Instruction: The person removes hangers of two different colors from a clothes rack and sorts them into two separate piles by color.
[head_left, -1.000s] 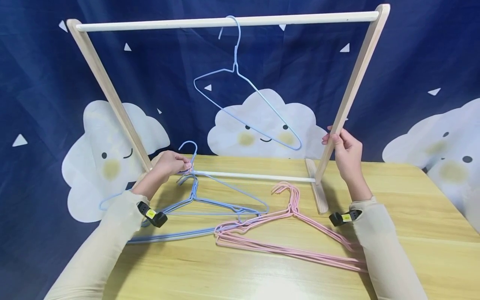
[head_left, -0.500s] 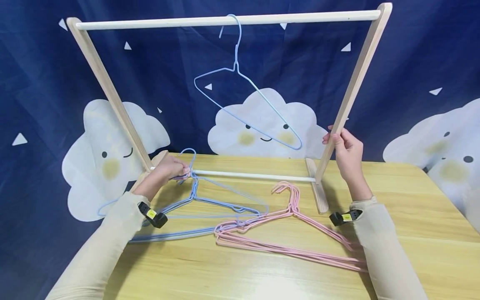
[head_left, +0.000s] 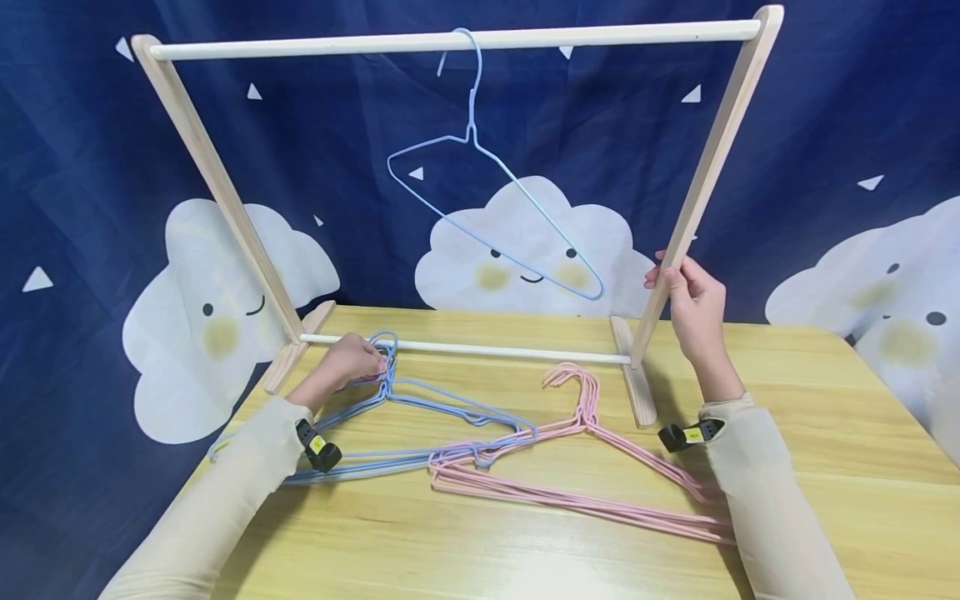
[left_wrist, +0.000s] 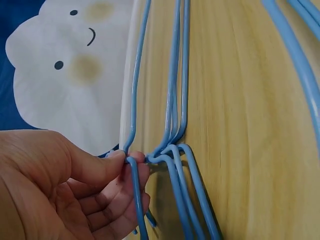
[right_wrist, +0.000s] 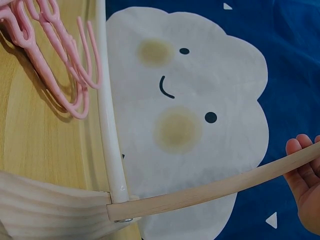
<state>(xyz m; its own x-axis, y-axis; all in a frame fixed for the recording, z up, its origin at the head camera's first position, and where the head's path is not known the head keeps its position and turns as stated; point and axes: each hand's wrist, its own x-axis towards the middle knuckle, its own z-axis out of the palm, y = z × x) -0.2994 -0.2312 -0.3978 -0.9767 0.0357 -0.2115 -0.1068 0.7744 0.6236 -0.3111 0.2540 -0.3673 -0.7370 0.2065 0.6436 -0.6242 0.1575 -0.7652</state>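
My left hand (head_left: pixel 351 362) pinches a blue wire hanger (left_wrist: pixel 134 100) between thumb and fingers just below its hook, low over the table. Directly beside it lie several more blue hangers (left_wrist: pixel 172 102), stacked together. Part of the held hanger is hidden behind my sleeve. My right hand (head_left: pixel 697 312) holds the right post (head_left: pixel 707 179) of a wooden rack, fingers behind and thumb in front; the right wrist view catches only part of this hand (right_wrist: pixel 307 180). From the rack's top rail (head_left: pixel 315 47) hangs one blue hanger (head_left: pixel 472 112).
Pink hangers (head_left: pixel 587 408) lie stacked on the wooden table (head_left: pixel 420 542), their left ends overlapping the blue ones. A white lower bar (head_left: pixel 502 351) joins the rack's feet. Behind stands a dark blue curtain (head_left: pixel 315 125) with cloud faces.
My left hand has lowered the blue hanger and brought it toward me, its hook dropping down to the pile's hooks. My right hand stays on the post.
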